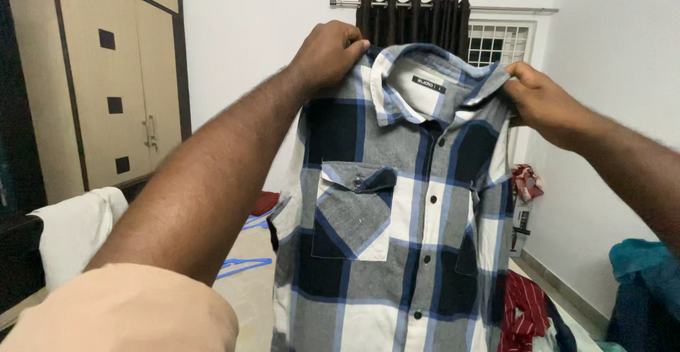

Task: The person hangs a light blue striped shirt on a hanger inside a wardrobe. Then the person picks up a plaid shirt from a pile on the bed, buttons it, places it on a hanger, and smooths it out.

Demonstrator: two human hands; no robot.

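**Checked shirt held up by both shoulders**

Peach-coloured short sleeve [120, 309] fills the near left corner, and from it the left arm runs up to the left hand [327, 53], pinched tight on the shoulder seam of a buttoned cotton shirt in navy, grey and white checks [386, 210]. Over on the right, the right hand [542, 100] clamps the other shoulder beside the collar. So the shirt hangs upright in mid-air, centre frame, front facing the camera, chest pocket showing, hem dropping out of view at the bottom edge.

Risk, as I read it: both grips sit on thin folds of cloth near the collar, so a loosened pinch on either side could let that shoulder sag and the shirt swing or drop onto the clutter below. A red striped cloth [524, 313] lies at the lower right, teal fabric [641, 281] further right, and blue plastic hangers [244, 263] on the floor to the left.

Room to move looks fair on the left, towards the beige wardrobe [117, 76]. The white wall [616, 76] crowds the right elbow.
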